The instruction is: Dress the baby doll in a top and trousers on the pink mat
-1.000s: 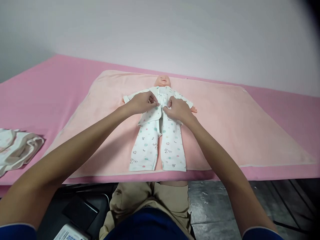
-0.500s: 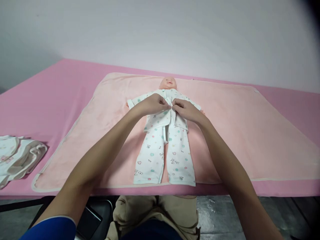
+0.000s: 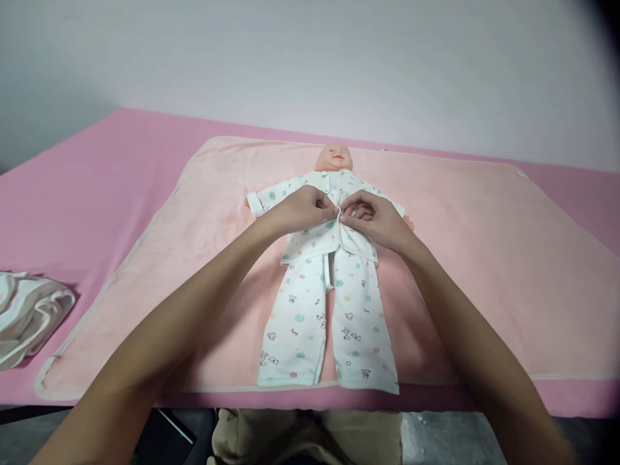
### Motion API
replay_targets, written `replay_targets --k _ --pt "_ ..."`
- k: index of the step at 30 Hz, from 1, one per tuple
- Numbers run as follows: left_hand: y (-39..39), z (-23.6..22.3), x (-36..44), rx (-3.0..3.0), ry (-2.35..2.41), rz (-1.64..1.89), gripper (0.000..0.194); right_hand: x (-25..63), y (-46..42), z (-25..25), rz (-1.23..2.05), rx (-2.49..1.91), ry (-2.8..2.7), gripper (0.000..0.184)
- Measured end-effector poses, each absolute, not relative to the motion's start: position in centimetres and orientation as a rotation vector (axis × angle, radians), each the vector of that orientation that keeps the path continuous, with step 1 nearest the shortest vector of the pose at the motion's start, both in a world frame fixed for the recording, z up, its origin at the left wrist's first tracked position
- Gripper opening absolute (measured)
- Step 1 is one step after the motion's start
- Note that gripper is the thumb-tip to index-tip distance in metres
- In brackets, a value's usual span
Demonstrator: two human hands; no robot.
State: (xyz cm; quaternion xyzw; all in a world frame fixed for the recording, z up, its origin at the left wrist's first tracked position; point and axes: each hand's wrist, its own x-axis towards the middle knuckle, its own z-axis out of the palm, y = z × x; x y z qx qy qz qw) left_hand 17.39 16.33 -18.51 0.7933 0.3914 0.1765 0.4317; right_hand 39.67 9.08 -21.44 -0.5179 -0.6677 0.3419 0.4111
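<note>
A baby doll (image 3: 333,157) lies on its back on a pale peach blanket (image 3: 465,239), head away from me. It wears a white printed jacket (image 3: 310,242) and matching white printed trousers (image 3: 295,323). My left hand (image 3: 303,210) pinches the left front edge of the jacket at the doll's chest. My right hand (image 3: 372,219) pinches the right front edge. The two edges meet between my fingertips. Both hands are closed on the cloth.
The blanket lies on a pink-covered table (image 3: 82,187) against a pale wall. A bundle of folded white and beige cloth (image 3: 26,316) sits at the table's left near edge. My beige-trousered legs (image 3: 300,436) show below the table edge, over a dark floor.
My hands have come together at the doll's chest, drawing the two open jacket fronts shut. The view has shifted, so the doll sits lower and larger.
</note>
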Motion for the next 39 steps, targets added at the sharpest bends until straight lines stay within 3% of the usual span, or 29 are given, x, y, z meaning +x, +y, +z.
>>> replay_targets --k 6,20,27,39 --pt "16.1 -18.9 17.4 1.924 0.964 0.464 0.014 39.2 9.5 -23.1 0.814 -1.280 -1.497 0.036" --pt "14.7 -19.1 18.3 1.899 1.026 0.541 0.025 38.3 9.2 -24.1 0.608 -1.309 -1.541 0.037" --pt "15.7 -19.5 17.9 1.891 0.930 0.525 0.018 39.0 9.4 -23.7 0.688 -1.342 -1.585 0.044" --pt "15.4 -19.5 17.5 1.988 0.944 0.547 0.011 40.7 9.3 -22.5 0.742 -1.295 -1.788 0.038"
